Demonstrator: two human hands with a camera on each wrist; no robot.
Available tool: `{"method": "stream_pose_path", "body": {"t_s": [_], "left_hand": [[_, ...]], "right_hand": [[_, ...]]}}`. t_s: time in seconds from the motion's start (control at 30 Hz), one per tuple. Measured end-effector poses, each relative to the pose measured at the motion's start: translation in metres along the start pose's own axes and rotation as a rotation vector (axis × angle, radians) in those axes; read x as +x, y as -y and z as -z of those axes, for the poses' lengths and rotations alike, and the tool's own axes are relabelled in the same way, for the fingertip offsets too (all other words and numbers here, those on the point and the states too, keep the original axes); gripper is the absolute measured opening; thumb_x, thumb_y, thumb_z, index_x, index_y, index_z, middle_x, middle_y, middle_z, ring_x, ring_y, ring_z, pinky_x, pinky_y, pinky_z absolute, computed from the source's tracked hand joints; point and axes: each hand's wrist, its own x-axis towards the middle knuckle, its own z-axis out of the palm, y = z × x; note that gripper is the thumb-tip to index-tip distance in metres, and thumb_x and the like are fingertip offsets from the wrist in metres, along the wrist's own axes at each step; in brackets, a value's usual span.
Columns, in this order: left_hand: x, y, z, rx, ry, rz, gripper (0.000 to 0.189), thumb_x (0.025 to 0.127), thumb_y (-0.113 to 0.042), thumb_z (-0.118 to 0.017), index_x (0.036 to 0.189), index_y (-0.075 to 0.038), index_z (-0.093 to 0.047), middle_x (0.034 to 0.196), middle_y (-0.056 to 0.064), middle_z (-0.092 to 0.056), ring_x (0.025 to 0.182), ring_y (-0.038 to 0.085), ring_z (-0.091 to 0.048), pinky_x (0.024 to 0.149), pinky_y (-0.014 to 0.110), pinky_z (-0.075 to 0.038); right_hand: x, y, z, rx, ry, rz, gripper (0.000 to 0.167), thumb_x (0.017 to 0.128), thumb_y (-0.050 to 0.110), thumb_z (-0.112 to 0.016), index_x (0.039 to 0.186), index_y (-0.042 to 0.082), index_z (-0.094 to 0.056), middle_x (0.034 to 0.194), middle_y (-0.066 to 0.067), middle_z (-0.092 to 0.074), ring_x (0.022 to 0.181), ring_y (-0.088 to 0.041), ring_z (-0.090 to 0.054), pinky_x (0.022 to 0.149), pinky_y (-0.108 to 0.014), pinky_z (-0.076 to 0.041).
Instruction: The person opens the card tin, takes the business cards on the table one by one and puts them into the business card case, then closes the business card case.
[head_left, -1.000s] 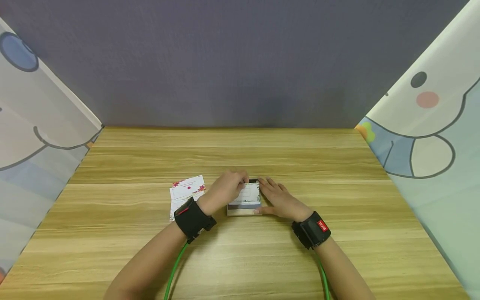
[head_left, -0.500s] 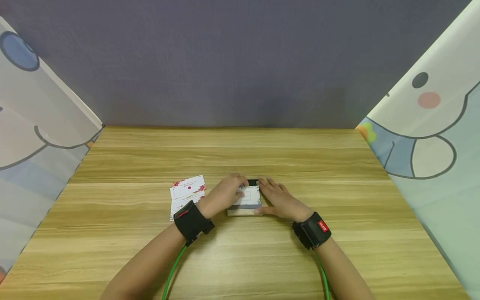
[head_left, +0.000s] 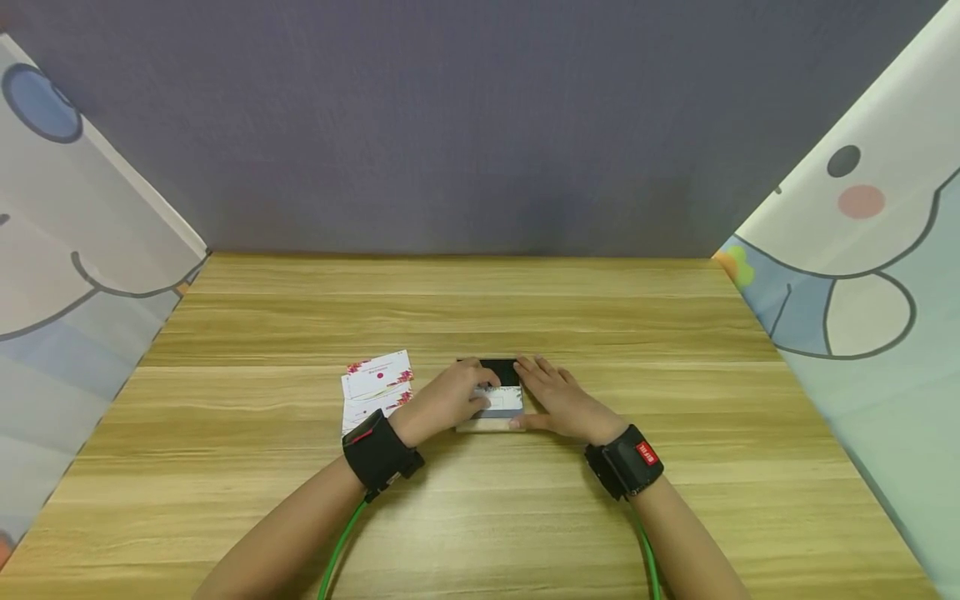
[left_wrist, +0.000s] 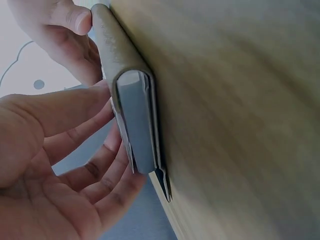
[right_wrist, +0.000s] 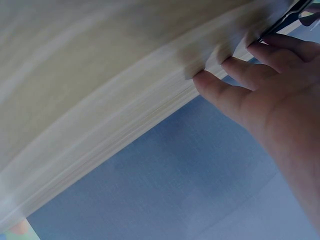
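Observation:
A small flat card holder point(head_left: 489, 425) with a pale cover and a black inner panel lies near the middle of the table. On it is a white floral card point(head_left: 506, 396), its far edge short of the black panel's end. My left hand point(head_left: 442, 396) has its bent fingers at the card's far edge and its thumb over the card's face. From the left wrist, a grey layer point(left_wrist: 135, 120) shows within the folded cover. My right hand point(head_left: 558, 404) lies at the holder's right side, thumb at the near corner and straight fingers at the far one.
White cards point(head_left: 378, 377) with red floral corners lie overlapping on the wooden table point(head_left: 637, 325), left of the holder. Green cables point(head_left: 343, 542) run from both wrist bands. A grey panel point(head_left: 450, 133) stands behind the table, with cartoon-printed sheets point(head_left: 847, 308) at the sides.
My left hand has drawn back toward me, along with the floral card. More of the holder's black panel shows behind the card. My right hand stays in place.

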Motion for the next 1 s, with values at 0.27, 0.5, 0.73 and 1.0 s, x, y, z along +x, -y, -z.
{"method": "stream_pose_path", "body": {"t_s": [0.27,0.5,0.73,1.0], "left_hand": [[-0.003,-0.001,-0.001,0.038,0.022,-0.023,0.023,0.093,-0.001,-0.072,0.116,0.004,-0.071,0.112,0.015,-0.066,0.102,0.028,-0.064,0.088,0.038,-0.054],[-0.007,-0.003,0.000,0.065,-0.007,-0.060,0.021,0.093,-0.001,-0.072,0.114,0.004,-0.071,0.111,0.015,-0.071,0.106,0.029,-0.067,0.090,0.040,-0.055],[-0.010,-0.005,0.004,0.066,0.007,-0.056,0.025,0.095,-0.003,-0.071,0.119,0.004,-0.069,0.115,0.015,-0.072,0.107,0.026,-0.068,0.090,0.040,-0.055],[-0.018,0.001,0.014,0.048,0.022,-0.023,0.037,0.098,-0.008,-0.068,0.133,0.004,-0.061,0.131,0.019,-0.064,0.122,0.031,-0.062,0.100,0.044,-0.051]], "right_hand": [[-0.001,0.000,0.000,-0.001,0.002,0.004,0.090,0.097,0.041,-0.069,0.156,-0.009,-0.025,0.166,-0.024,-0.018,0.152,-0.046,-0.011,0.118,-0.066,-0.014],[-0.001,0.001,0.001,-0.009,0.000,0.001,0.090,0.096,0.040,-0.069,0.156,-0.009,-0.025,0.166,-0.024,-0.018,0.152,-0.046,-0.011,0.118,-0.066,-0.015],[-0.002,0.001,0.001,-0.003,0.000,0.002,0.089,0.096,0.041,-0.069,0.156,-0.009,-0.025,0.166,-0.023,-0.018,0.152,-0.046,-0.011,0.118,-0.066,-0.014],[-0.002,0.002,0.001,-0.007,-0.005,0.006,0.089,0.097,0.041,-0.069,0.156,-0.009,-0.025,0.166,-0.023,-0.019,0.152,-0.046,-0.012,0.118,-0.065,-0.015]]}}
